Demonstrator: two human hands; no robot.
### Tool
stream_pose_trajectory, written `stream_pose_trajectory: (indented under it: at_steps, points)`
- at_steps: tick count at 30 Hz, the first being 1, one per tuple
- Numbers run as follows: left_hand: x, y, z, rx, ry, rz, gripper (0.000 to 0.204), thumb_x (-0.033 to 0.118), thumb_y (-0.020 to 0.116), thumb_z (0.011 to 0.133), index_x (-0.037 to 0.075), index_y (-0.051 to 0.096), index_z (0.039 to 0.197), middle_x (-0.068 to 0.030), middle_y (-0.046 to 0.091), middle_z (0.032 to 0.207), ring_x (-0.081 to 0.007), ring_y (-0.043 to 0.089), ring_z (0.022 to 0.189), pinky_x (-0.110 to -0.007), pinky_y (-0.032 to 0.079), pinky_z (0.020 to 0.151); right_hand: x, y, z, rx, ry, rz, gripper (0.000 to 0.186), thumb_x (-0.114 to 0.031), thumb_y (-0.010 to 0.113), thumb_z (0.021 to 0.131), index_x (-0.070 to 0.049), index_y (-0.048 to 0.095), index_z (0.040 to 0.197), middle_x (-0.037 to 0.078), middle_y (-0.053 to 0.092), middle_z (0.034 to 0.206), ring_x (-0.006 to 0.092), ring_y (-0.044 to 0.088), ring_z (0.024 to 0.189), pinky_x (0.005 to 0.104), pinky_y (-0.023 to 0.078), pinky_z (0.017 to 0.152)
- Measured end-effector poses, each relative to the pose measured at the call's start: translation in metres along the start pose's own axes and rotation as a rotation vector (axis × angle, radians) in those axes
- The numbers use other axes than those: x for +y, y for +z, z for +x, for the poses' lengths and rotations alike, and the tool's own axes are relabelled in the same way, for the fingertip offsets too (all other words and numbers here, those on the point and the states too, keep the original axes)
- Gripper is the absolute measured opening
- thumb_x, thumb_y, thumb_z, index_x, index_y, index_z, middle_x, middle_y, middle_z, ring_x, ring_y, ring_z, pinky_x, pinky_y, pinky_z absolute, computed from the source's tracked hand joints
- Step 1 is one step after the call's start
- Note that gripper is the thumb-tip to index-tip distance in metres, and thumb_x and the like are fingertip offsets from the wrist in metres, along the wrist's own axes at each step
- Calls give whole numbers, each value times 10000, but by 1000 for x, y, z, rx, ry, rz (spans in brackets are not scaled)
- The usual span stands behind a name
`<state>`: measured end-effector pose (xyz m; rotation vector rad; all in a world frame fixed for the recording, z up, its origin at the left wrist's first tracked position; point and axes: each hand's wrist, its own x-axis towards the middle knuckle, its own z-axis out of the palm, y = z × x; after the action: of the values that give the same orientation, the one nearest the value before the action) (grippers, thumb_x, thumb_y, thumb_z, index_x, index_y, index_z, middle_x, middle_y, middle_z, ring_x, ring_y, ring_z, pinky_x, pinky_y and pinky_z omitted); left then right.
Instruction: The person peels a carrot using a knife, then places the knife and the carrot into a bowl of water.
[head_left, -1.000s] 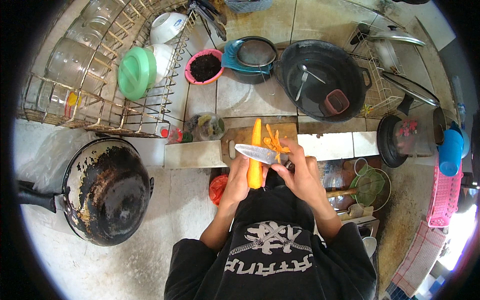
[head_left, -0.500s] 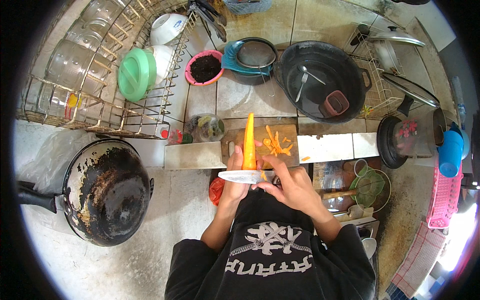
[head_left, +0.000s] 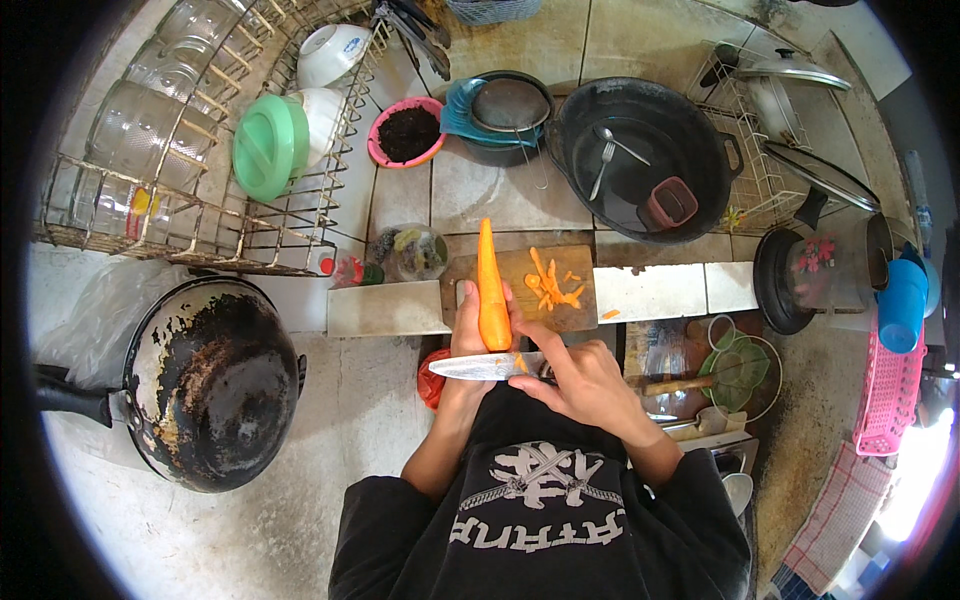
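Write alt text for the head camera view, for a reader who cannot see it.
Seen from above, a person's left hand holds a peeled carrot pointing away over a wooden cutting board, while the right hand lays a knife across its near end. Orange peelings lie on the board; a black wok sits at left, a dish rack beyond it.

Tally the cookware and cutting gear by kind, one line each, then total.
Carrot: 1
Knife: 1
Cutting board: 1
Black woks, left and top: 2
Pink bowl: 1
Total: 6
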<state>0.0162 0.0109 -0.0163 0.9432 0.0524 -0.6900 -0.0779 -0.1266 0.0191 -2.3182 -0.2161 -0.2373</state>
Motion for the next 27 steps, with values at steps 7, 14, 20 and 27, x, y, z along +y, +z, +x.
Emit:
stream_pose_trajectory:
  at_steps: [7,14,20,27]
  points:
    - [-10,-6,0,34,-15,-79,469,519,346,1007,83,518,1020,-42,517,714,-115,483,556,-234,401,509,-3,3,1,8,-4,-77,608,-384,710,837,6,491,1249,87,569,550,299,602,485,371,461,467]
    - [-7,-5,0,-16,-43,-134,457,484,338,1017,65,520,1008,-50,522,710,-135,488,542,-251,413,516,-2,6,1,11,-25,-87,627,-382,720,826,24,490,1245,87,581,561,289,607,486,363,463,465]
    - [-9,-11,1,-2,-64,-107,438,464,330,1022,71,521,1009,-41,524,717,-133,491,542,-255,420,526,-3,6,3,23,-41,-111,646,-391,717,825,28,485,1258,85,580,561,281,604,484,360,464,468]
    - [-13,-3,-1,80,-3,-82,414,458,343,1022,83,517,1038,-13,536,898,-110,523,693,-247,436,579,-4,9,2,28,-34,-125,631,-389,711,831,26,487,1249,82,583,567,272,608,487,358,463,469]
